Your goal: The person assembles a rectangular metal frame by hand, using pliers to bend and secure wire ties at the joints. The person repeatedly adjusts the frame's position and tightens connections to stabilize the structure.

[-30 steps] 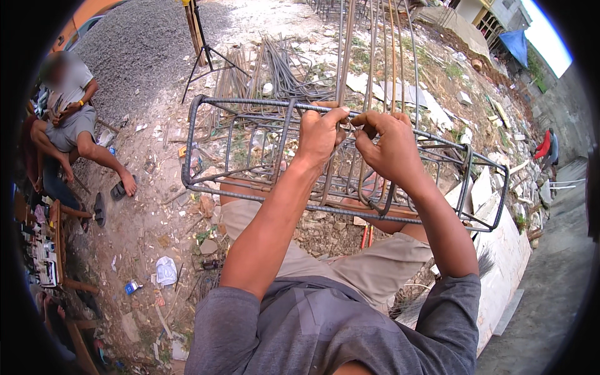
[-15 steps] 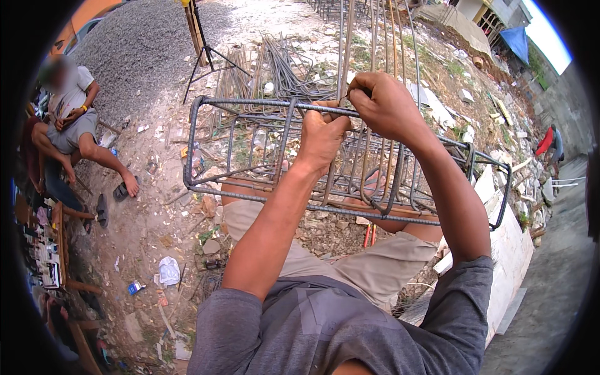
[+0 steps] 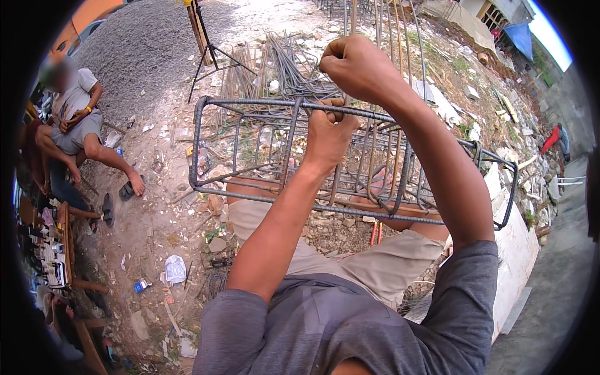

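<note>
A rebar cage (image 3: 250,203) of ribbed steel bars and bent stirrups lies across in front of me, over my legs. My left hand (image 3: 330,140) is closed at its far top bar, just right of a stirrup, with the fingers curled around the steel. Above and beyond that bar, my right hand (image 3: 359,67) is raised clear of the cage, its fingers curled in a pinch. Whatever the right fingers hold, if anything, is too thin or hidden to make out. Between my legs, a pair of red handles (image 3: 376,232) shows on the ground under the cage.
Bent steel bars (image 3: 287,72) lie piled beyond the cage. A black tripod (image 3: 212,53) stands near a gravel heap (image 3: 137,50). At left sits another person (image 3: 78,112). Rubble and white boards (image 3: 515,244) lie to the right, beside a grey wall (image 3: 562,250).
My right hand has lifted away from the bar, up and to the left, off the left hand. The left hand stays at the bar. The whole view has shifted slightly.
</note>
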`<state>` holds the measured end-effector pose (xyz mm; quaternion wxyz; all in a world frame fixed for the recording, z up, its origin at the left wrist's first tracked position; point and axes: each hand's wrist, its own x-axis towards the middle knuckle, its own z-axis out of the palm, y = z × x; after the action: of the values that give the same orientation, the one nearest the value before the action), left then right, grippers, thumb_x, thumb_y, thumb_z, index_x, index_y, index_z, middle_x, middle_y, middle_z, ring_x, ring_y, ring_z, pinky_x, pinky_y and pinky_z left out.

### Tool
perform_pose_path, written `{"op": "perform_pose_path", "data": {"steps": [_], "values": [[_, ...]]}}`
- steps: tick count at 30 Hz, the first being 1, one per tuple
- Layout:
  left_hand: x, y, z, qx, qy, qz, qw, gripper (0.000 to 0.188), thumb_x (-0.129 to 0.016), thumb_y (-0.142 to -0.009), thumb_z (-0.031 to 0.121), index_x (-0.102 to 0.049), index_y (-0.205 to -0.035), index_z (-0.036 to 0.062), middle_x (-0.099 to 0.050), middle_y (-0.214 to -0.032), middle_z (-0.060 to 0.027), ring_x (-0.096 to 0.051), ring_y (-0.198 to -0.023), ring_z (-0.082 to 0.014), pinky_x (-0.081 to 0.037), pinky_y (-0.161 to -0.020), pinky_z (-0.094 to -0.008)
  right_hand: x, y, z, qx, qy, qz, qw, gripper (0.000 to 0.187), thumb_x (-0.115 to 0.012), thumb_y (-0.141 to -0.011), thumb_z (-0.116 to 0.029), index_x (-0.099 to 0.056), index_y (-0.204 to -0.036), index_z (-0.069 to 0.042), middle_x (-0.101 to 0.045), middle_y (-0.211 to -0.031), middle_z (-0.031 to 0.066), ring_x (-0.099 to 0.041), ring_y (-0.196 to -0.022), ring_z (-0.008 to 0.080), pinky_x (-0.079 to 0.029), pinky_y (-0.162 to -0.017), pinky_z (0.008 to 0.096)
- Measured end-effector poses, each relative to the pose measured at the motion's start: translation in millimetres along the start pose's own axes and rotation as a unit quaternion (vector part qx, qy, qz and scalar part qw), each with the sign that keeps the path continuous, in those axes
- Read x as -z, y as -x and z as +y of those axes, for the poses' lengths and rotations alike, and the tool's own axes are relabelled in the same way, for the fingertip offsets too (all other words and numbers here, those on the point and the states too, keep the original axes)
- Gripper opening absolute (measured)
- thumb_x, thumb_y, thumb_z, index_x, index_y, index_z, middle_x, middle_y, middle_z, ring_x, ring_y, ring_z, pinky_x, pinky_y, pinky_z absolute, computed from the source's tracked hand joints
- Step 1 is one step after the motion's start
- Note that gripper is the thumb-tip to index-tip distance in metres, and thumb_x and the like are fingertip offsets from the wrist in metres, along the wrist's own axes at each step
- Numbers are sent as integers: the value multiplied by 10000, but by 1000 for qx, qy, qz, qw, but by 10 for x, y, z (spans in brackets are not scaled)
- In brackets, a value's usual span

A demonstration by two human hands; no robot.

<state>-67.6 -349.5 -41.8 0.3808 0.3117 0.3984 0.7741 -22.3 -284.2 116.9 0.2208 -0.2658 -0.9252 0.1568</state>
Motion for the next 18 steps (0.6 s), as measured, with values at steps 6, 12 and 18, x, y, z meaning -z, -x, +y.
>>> {"op": "perform_pose_path", "data": {"steps": [6,12,18], "values": [[-33,10,72,10,-12,8,1000,592,-712,-885,1,-443,-1406,-85,-618,-773,-25,-510,-576,-65,-377,-509,-223,177,40,129,-4,74,-55,996,287,-578,-835,-182,-785,-873,13,-727,-823,273,-719,-752,403,-580,-793,484],[42,-30,34,43,29,-28,998,369,-651,-920,69,-587,-1259,-60,-609,-795,-26,-492,-578,-71,-350,-517,-232,144,-164,236,52,107,-193,974,312,-559,-830,-167,-777,-840,56,-723,-775,249,-682,-568,331,-579,-649,449],[-13,51,171,66,15,14,998,319,-554,-1023,289,-661,-1118,4,-621,-821,-36,-467,-571,-76,-333,-521,-240,201,-197,229,-49,13,-203,978,333,-582,-862,-196,-794,-950,46,-757,-847,146,-702,-682,218,-632,-639,377]]}}
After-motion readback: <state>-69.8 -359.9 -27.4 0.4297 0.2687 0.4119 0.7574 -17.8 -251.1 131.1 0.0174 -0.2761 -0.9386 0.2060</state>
